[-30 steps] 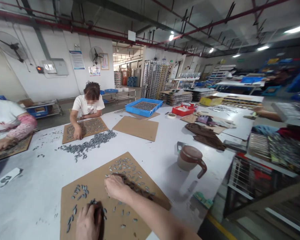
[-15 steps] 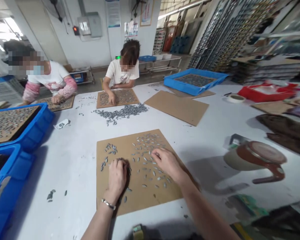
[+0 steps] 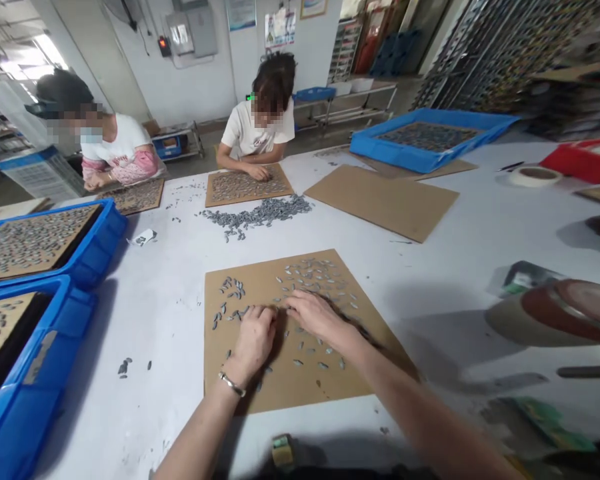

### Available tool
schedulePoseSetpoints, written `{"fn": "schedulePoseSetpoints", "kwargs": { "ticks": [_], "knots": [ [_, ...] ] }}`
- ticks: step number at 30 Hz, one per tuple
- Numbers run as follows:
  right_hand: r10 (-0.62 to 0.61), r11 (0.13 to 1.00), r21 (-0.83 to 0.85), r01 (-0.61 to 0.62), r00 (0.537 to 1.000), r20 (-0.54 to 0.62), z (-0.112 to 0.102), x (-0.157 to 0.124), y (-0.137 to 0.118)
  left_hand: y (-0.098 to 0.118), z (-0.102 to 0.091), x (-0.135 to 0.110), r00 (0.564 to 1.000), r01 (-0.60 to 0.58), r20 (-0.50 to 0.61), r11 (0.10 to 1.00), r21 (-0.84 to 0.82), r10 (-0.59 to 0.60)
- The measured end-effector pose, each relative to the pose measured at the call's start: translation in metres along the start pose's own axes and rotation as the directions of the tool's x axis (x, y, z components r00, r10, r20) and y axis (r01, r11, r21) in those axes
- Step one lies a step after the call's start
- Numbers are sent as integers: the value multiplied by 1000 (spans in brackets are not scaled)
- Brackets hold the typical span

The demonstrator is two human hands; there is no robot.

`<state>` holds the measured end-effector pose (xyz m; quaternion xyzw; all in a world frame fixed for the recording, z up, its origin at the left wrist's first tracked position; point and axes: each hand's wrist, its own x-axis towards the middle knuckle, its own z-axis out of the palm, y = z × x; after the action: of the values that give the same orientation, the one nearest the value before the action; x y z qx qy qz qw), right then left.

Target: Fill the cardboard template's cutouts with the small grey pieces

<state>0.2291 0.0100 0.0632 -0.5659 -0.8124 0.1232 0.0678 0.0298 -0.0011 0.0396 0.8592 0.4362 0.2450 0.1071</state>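
Note:
A brown cardboard sheet (image 3: 280, 393) lies on the white table (image 3: 170, 300) in front of me, strewn with several small grey oval parts (image 3: 310, 275). My left hand (image 3: 254, 339) rests on the board with fingers curled over parts near its middle; a bracelet is on the wrist. My right hand (image 3: 316, 315) lies palm down just right of it, fingers bent onto the parts, fingertips nearly touching the left hand. What either hand grips is hidden under the fingers.
Two blue bins (image 3: 65, 313) with filled boards stand at the left. A heap of grey parts (image 3: 260, 213) lies beyond my board. Two seated people work at boards across the table. A bare cardboard sheet (image 3: 385, 200), a blue tray (image 3: 430, 150) and a brown-lidded jug (image 3: 555, 317) sit to the right.
The view swung left and down, bringing the blue bins into sight. Both hands moved toward the board's middle and closer together.

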Motion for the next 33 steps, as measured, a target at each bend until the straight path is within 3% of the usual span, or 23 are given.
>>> {"fn": "schedulePoseSetpoints", "kwargs": {
  "ticks": [6,10,13,17,21,27,33],
  "knots": [
    [50,998,-30,-49,999,12,-10,1,1,8,20,14,991,-75,122,993,93,64],
    [63,998,-20,-63,998,13,-10,0,1,9,19,15,985,-102,150,992,75,89],
    [75,997,-7,-75,997,6,-10,1,2,4,4,7,991,-91,104,994,60,84],
    [112,994,20,-112,993,-36,-12,-4,7,-17,-27,-19,998,27,-59,999,38,-25],
    [148,986,88,-138,982,-117,-10,-19,8,-36,-54,-54,991,118,-62,993,1,-117],
    [-7,994,110,10,1000,-25,3,-25,-27,-31,-62,-88,977,211,-46,977,5,-210],
    [18,1000,-22,-17,999,50,8,-6,-61,-17,-45,-87,975,223,-18,974,-32,-223]
  ]
}}
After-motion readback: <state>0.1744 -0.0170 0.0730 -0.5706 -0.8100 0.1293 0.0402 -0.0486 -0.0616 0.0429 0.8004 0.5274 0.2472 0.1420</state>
